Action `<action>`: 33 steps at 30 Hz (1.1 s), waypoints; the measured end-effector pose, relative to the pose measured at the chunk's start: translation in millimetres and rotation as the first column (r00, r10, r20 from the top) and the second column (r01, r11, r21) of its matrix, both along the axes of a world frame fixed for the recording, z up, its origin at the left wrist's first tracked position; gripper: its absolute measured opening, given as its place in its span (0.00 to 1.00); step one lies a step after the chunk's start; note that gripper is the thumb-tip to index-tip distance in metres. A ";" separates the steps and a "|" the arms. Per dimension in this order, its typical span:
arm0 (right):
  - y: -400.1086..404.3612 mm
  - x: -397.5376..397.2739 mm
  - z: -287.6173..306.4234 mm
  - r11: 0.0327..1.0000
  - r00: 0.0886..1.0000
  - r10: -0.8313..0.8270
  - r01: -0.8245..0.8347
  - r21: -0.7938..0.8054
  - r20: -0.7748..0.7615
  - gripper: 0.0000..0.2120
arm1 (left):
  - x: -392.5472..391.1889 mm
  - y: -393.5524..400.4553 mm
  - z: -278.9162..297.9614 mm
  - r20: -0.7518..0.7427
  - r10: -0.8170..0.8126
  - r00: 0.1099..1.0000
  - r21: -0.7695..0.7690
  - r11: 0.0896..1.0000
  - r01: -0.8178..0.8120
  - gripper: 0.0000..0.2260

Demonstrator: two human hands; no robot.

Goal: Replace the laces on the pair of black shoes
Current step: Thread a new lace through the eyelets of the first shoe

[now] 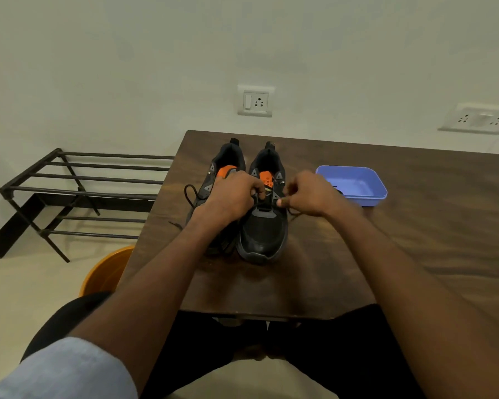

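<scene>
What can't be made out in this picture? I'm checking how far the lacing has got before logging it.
Head view only:
- Lacing on the right shoe: left hand and right hand cover the eyelets.
- Left shoe: its front hidden behind the left forearm.
- Dark item in the blue tray: partly behind the right hand, too small.
- Orange tub: mostly hidden by the table.

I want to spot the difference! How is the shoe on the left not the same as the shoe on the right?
The left shoe is mostly hidden behind the left hand; the right shoe shows its whole toe. A loose black lace loops out beside the left shoe, while both hands pinch lace at the right shoe. Both are black with orange tongues, standing side by side.
</scene>
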State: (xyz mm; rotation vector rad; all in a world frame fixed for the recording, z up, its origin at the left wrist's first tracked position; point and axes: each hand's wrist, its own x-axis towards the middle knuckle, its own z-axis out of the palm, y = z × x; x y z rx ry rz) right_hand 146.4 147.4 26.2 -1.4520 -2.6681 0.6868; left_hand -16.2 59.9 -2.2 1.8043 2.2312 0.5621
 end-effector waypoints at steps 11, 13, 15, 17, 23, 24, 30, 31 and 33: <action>11.8 8.7 19.1 0.717 0.779 -0.344 0.579 0.389 -0.525 0.11 | -8.6 10.6 -9.0 0.142 0.019 0.990 0.013 1.000 -0.021 0.14; 9.2 4.1 11.4 0.822 0.938 -0.232 0.330 0.465 -0.256 0.21 | -8.5 10.9 -8.3 0.160 0.018 0.987 0.011 1.000 -0.021 0.12; 4.2 -4.9 3.6 0.946 0.991 -0.099 0.121 0.300 -0.087 0.15 | -7.7 10.2 -6.7 0.173 0.012 0.985 0.012 1.000 -0.015 0.12; 0.4 -12.3 -3.2 0.999 0.999 -0.038 0.039 0.024 -0.012 0.08 | -7.7 9.9 -6.4 0.167 -0.003 0.986 0.015 1.000 0.000 0.12; 6.6 -5.3 0.9 0.958 0.955 -0.260 0.273 0.083 -0.143 0.13 | -10.8 11.1 -7.4 0.184 -0.018 0.983 0.012 1.000 0.016 0.12; 10.7 -0.7 5.6 0.892 0.890 -0.366 0.418 0.170 -0.271 0.11 | -11.4 11.3 -7.7 0.188 -0.018 0.982 0.015 1.000 0.016 0.12; 9.6 5.1 13.5 0.841 0.955 -0.272 0.297 0.452 -0.121 0.15 | -13.7 12.8 -9.1 0.206 -0.025 0.978 0.035 0.999 0.018 0.11; 6.4 0.7 11.0 0.898 0.981 -0.189 0.192 0.396 -0.049 0.15 | -14.0 12.3 -8.6 0.207 -0.026 0.978 0.037 0.999 0.019 0.11; 1.9 -7.0 5.6 0.989 0.999 -0.051 0.050 0.138 0.001 0.10 | -13.0 11.4 -8.0 0.203 -0.033 0.979 0.044 0.999 0.025 0.11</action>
